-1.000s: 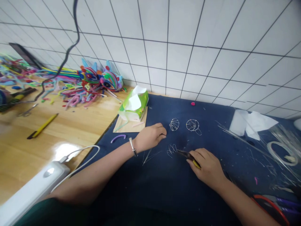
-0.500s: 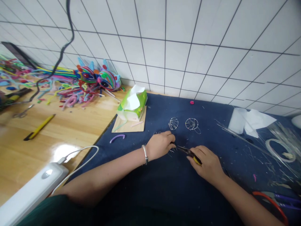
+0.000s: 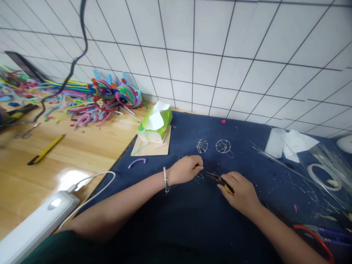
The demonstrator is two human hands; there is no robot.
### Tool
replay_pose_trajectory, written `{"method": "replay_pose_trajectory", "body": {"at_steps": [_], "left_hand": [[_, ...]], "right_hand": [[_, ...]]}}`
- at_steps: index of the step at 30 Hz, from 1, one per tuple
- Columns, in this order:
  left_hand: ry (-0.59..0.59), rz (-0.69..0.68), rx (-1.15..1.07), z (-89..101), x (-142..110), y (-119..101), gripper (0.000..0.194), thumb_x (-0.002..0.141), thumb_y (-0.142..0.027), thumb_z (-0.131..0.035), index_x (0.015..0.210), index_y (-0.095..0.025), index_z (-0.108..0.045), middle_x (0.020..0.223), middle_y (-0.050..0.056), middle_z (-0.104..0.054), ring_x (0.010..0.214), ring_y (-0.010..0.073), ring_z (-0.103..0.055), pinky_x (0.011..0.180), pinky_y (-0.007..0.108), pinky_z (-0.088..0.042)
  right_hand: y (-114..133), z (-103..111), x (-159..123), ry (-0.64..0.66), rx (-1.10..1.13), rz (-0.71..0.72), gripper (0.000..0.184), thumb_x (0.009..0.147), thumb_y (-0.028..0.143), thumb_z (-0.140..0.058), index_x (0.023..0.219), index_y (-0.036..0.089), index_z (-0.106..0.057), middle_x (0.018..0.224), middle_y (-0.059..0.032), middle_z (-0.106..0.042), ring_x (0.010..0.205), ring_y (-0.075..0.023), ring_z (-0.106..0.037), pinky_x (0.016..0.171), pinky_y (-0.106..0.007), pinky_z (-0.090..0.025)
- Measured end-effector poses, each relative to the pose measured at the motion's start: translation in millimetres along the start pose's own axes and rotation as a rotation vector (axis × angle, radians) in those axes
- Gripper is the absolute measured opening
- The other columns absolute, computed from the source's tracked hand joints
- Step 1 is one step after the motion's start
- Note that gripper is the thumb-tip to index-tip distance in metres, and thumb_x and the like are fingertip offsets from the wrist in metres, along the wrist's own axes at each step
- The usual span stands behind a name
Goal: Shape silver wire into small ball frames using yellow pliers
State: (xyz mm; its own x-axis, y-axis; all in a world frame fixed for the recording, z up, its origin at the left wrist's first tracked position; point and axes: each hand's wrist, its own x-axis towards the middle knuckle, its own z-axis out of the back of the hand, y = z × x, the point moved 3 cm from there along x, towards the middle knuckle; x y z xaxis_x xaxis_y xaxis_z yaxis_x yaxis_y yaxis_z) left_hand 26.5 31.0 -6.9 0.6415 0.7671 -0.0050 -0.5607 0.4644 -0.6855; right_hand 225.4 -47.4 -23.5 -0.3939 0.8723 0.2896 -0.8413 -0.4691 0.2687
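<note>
Head view: bent wire beside the left hand, pliers in the right

The thin wire (image 3: 199, 178) lies on the dark cloth (image 3: 209, 223), partly hidden by the left hand (image 3: 187, 169). That hand is curled, thumb and fingertips drawn together; whether they pinch anything, I cannot tell. The right hand (image 3: 239, 189) is wrapped around the pliers (image 3: 217, 178), whose nose points at the left hand without touching it. They are probably gripped by the handles so that the nose is free at the wire; whether the jaws are parted is too small to see. The dark cloth likely helps pale wire show up, and the space near the body gives both hands room.

The wire looks fine and silvery, with splayed ends below the left fingers; loops also peek out above that hand, though I cannot tell if they belong to the same piece.

Just beyond sit two round wire frames (image 3: 202, 146), side by side and apart, perhaps set there to be out of the way. Farther left, a tissue pack (image 3: 158, 124) rests on a board (image 3: 152, 150); well to the right lies a pale coil (image 3: 311, 178).
</note>
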Motion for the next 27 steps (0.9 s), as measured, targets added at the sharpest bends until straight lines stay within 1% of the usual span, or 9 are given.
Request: {"method": "replay_pose_trajectory", "body": {"at_steps": [2, 4, 6, 8, 10, 14, 18, 27], "left_hand": [[0.032, 0.054, -0.198, 4.1, 0, 4, 0.009, 0.083, -0.021, -0.046, 0.079, -0.016, -0.053, 0.067, -0.001, -0.057, 0.058, 0.0095, -0.053, 0.057, 0.021, -0.041], [0.069, 0.115, -0.411, 5.4, -1, 7, 0.009, 0.083, -0.022, -0.047, 0.082, -0.015, -0.053, 0.068, -0.001, -0.058, 0.055, 0.0074, -0.052, 0.052, 0.019, -0.04], [0.113, 0.172, -0.589, 3.5, -2, 10, 0.012, 0.082, -0.023, -0.05, 0.086, -0.014, -0.054, 0.072, 0.0, -0.059, 0.055, 0.0069, -0.053, 0.049, 0.018, -0.04], [0.153, 0.224, -0.716, -0.3, -3, 11, 0.017, 0.08, -0.025, -0.052, 0.09, -0.013, -0.057, 0.073, 0.002, -0.06, 0.057, 0.0075, -0.055, 0.048, 0.017, -0.041], [0.176, 0.265, -0.802, -3.9, -4, 11, 0.019, 0.079, -0.026, -0.055, 0.091, -0.012, -0.06, 0.074, 0.003, -0.06, 0.058, 0.0079, -0.056, 0.049, 0.018, -0.043], [0.184, 0.307, -0.915, -6.6, -6, 8, 0.017, 0.076, -0.025, -0.057, 0.085, -0.011, -0.061, 0.072, 0.003, -0.06, 0.056, 0.0073, -0.056, 0.047, 0.017, -0.043], [0.191, 0.333, -0.979, -6.4, -6, 7, 0.014, 0.077, -0.023, -0.057, 0.083, -0.011, -0.061, 0.069, 0.002, -0.059, 0.054, 0.0065, -0.056, 0.046, 0.015, -0.042], [0.258, 0.337, -1.032, -9.4, -8, 7, 0.014, 0.076, -0.022, -0.058, 0.083, -0.01, -0.062, 0.068, 0.002, -0.059, 0.054, 0.0072, -0.058, 0.046, 0.016, -0.045]], "right_hand": [[0, 1, 1, 0.009, -0.03, 0.007, 0.02, 0.082, 0.028, -0.051, 0.098, 0.017, -0.057, 0.088, -0.0061, -0.057, 0.081, -0.0167, -0.053, 0.075, -0.03, -0.042], [0, 4, 1, 0.009, -0.091, 0.024, 0.02, 0.082, 0.027, -0.052, 0.098, 0.017, -0.058, 0.088, -0.0061, -0.057, 0.081, -0.017, -0.052, 0.075, -0.031, -0.041], [0, 7, 1, -0.007, -0.174, 0.055, 0.021, 0.081, 0.028, -0.053, 0.099, 0.017, -0.058, 0.087, -0.0059, -0.057, 0.08, -0.0171, -0.051, 0.074, -0.032, -0.04], [1, 10, 0, -0.034, -0.261, 0.098, 0.024, 0.081, 0.028, -0.054, 0.101, 0.017, -0.057, 0.086, -0.0059, -0.057, 0.078, -0.0174, -0.05, 0.072, -0.032, -0.039], [4, 13, 0, -0.062, -0.333, 0.147, 0.027, 0.08, 0.029, -0.056, 0.104, 0.017, -0.057, 0.087, -0.006, -0.058, 0.079, -0.018, -0.05, 0.071, -0.033, -0.039], [9, 17, -2, -0.11, -0.403, 0.239, 0.029, 0.079, 0.029, -0.059, 0.104, 0.016, -0.057, 0.086, -0.0061, -0.059, 0.079, -0.0181, -0.05, 0.069, -0.032, -0.038], [13, 19, -4, -0.147, -0.433, 0.311, 0.03, 0.077, 0.028, -0.061, 0.104, 0.016, -0.057, 0.085, -0.0054, -0.059, 0.077, -0.0173, -0.05, 0.068, -0.032, -0.037], [12, 17, -6, -0.127, -0.45, 0.338, 0.03, 0.077, 0.023, -0.062, 0.105, 0.017, -0.057, 0.084, -0.0038, -0.059, 0.075, -0.0154, -0.049, 0.067, -0.031, -0.036]]}}
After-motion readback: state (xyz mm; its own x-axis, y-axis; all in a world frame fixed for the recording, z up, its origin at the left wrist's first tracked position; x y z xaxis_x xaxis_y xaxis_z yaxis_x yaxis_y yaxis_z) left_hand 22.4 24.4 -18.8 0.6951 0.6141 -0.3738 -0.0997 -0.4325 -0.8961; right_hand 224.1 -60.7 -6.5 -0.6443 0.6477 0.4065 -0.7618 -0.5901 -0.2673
